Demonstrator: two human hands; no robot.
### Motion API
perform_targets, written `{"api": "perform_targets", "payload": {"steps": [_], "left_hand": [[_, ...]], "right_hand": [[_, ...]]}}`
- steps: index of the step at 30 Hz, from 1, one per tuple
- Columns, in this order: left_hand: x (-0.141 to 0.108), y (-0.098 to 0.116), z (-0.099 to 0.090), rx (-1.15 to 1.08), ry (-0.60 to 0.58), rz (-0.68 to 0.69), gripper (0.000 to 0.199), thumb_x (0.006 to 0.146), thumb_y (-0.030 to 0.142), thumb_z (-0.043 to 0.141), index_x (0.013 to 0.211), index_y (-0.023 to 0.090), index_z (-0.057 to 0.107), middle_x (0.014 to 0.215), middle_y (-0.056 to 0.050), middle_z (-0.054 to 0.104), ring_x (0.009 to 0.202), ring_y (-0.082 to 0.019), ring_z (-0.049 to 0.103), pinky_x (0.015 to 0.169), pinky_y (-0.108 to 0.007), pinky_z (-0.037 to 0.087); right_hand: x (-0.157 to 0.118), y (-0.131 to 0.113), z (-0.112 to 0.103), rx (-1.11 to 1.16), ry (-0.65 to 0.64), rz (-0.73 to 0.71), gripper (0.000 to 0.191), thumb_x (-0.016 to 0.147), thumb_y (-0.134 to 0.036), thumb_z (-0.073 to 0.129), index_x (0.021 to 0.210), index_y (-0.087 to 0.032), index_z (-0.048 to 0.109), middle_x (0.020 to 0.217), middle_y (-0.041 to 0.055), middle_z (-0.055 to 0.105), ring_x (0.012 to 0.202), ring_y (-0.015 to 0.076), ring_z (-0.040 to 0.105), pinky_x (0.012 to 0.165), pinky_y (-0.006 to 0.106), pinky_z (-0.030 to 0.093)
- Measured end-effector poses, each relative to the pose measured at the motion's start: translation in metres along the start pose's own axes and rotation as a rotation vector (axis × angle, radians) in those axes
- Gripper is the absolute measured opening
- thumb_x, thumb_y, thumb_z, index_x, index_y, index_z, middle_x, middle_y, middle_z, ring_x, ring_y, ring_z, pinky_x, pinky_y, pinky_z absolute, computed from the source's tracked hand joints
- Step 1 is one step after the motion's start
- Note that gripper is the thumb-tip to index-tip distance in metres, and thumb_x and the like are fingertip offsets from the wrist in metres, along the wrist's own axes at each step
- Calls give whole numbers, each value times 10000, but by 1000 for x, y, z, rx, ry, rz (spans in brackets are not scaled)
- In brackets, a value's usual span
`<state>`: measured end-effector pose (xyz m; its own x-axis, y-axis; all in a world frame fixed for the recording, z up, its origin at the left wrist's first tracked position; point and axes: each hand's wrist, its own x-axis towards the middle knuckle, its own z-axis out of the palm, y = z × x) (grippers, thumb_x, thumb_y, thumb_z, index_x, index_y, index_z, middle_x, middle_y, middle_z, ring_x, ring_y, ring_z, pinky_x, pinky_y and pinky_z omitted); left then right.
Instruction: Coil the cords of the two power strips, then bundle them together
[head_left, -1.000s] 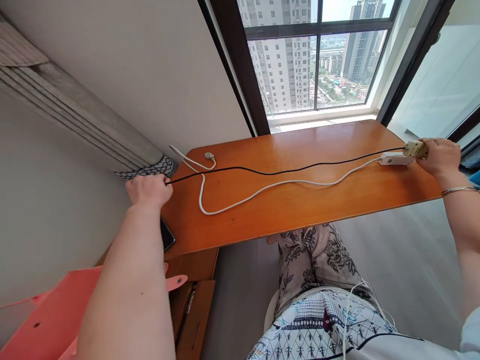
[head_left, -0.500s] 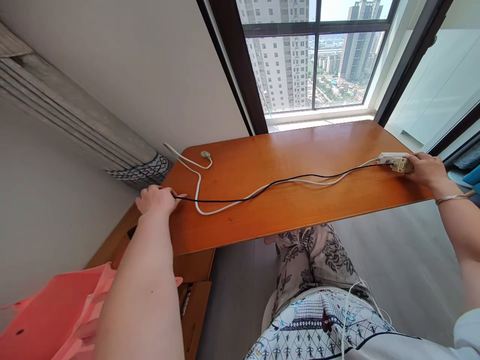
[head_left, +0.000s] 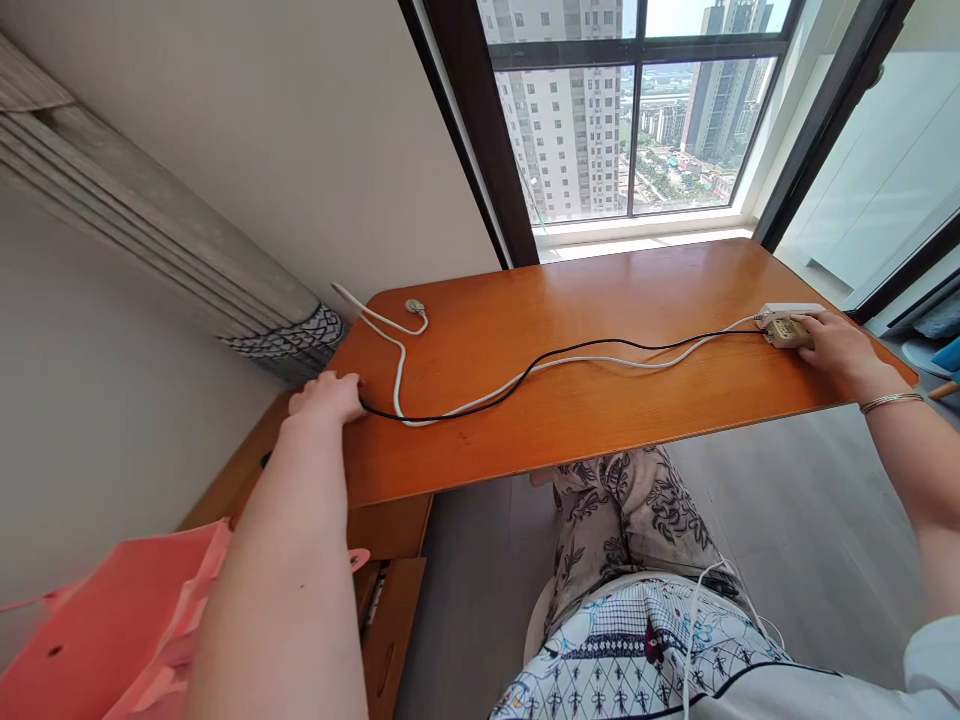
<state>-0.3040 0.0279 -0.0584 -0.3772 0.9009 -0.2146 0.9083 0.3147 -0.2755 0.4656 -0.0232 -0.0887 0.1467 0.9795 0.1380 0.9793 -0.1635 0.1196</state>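
My left hand [head_left: 326,397] is closed on the end of a black cable [head_left: 555,352] at the left side of the orange-brown wooden table [head_left: 465,445]. The cable runs in loose curves to a beige plug adapter [head_left: 786,333] at the right, where my right hand [head_left: 844,350] has its fingers closed round it. Against the adapter lies a white power strip [head_left: 795,309], partly hidden behind it. Its white cord [head_left: 622,361] winds left across the table, crosses the black cable and ends in a plug [head_left: 414,307] near the back left edge.
A window [head_left: 634,140] is behind the table. The gathered curtain [head_left: 292,335] hangs at the left. A pink container [head_left: 112,620] stands at lower left, beside a wooden cabinet [head_left: 397,620]. My legs [head_left: 630,510] are below the table's front edge.
My left hand has moved slightly right, and the black cable sags more near it. My right hand and the adapter have shifted a little left.
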Motion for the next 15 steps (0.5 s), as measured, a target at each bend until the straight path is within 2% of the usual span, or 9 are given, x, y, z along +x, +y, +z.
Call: {"api": "perform_targets", "payload": {"steps": [3,5,8,10,12,15], "left_hand": [[5,5,-8,-7,-10,-5,630,795,96,540,1424,139,548,1522,-223,506,1357,-377,539,1046,-476,468],[5,16,-12,-54,77,23,558,819,104,516,1373,135,579,1517,-202,520,1360,-367,538,1070,-495,458],[0,46,-17,-227,239,135,415,901,197,468,1282,119,614,1458,-181,574,1316,-318,572,1089,-473,460],[-7,72,-18,-362,283,262,382,936,298,456,1223,114,630,1373,-179,628,1271,-297,601,1097,-443,463],[-16,101,-17,-498,278,430,370,936,341,469,1181,125,642,1291,-158,678,1231,-267,631,1102,-391,469],[-32,141,-11,-588,247,667,515,928,475,513,1314,144,594,1392,-146,638,1293,-284,608,1120,-417,469]], "right_hand": [[2,-4,1,46,7,29,683,850,-265,626,1519,-184,517,1560,174,486,1307,341,557,1007,432,488],[3,-10,2,100,39,16,675,842,-272,644,1499,-155,540,1546,194,496,1334,351,536,1049,433,475],[6,-23,6,180,136,-42,603,833,-236,651,1425,-135,608,1475,230,557,1359,357,519,1114,435,435],[7,-37,8,228,192,-91,553,828,-226,652,1375,-147,646,1443,230,585,1347,357,534,1129,450,425],[8,-57,8,276,211,-171,522,841,-263,641,1352,-156,661,1429,212,600,1330,355,552,1135,466,427],[6,-97,5,319,190,-358,518,883,-385,598,1342,-152,661,1407,186,618,1314,362,564,1141,520,420]]}}
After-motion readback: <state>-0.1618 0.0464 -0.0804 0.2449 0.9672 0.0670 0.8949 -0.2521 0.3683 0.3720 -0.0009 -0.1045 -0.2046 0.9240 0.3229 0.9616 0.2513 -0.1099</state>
